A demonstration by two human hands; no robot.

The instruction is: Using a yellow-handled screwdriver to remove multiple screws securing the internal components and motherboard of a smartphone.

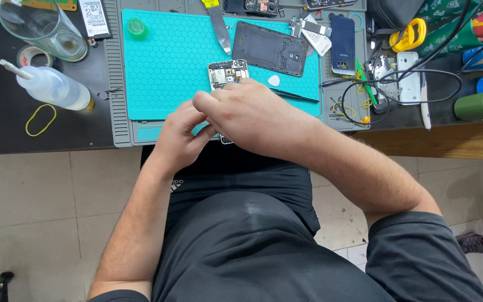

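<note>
An opened phone (228, 72) with its circuit board exposed lies on the teal work mat (163, 61). Its lower part is hidden under my hands. My right hand (247, 112) rests over the phone with its fingers curled on it. My left hand (179, 134) meets it from the left at the phone's lower edge, fingers pinched against the right hand. Whether a small tool sits between the fingers is hidden. The phone's dark back cover (269, 49) lies on the mat behind, with a white pick (274, 81) beside it.
A glass (40, 28), a squeeze bottle (51, 86), a tape roll (32, 55) and a yellow rubber band (40, 120) sit at left. A green cap (137, 28), a blue phone (342, 43), a white phone (409, 75), cables and yellow scissors (408, 34) lie behind and right.
</note>
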